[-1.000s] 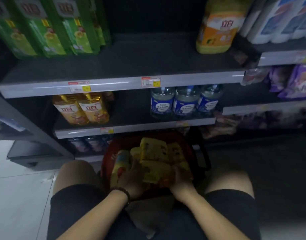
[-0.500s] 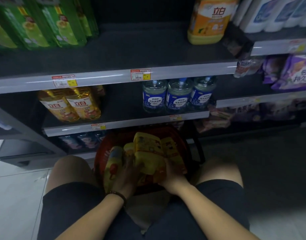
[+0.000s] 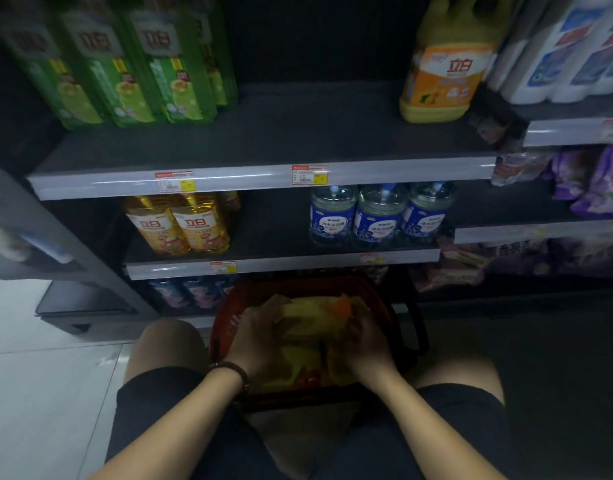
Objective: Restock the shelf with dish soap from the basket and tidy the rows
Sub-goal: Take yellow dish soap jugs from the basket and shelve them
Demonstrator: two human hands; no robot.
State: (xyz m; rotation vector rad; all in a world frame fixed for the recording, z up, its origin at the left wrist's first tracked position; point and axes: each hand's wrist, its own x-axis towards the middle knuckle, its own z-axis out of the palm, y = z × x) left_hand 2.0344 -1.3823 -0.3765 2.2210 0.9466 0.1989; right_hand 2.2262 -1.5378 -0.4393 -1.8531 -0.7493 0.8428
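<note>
1. Two bare forearms reach forward from a crouching person, knees apart, into a red basket (image 3: 229, 327) set on the floor between the legs
2. Left hand (image 3: 260, 337), with a dark bead bracelet (image 3: 234, 370) at the wrist, is curled over the 9 o'clock side of a yellow dish soap pack (image 3: 315, 320)
3. Right hand (image 3: 365, 344) clasps the same pack from 3 o'clock, fingers wrapped round its edge; motion blur hides the fingertips
4. More yellow packs (image 3: 298, 368) lie under it inside the basket
5. At 12 o'clock above the basket, the upper shelf (image 3: 298, 133) has green bottles (image 3: 125, 71) toward 10 o'clock and one orange-labelled jug (image 3: 443, 71) toward 1 o'clock, with bare board between
</note>
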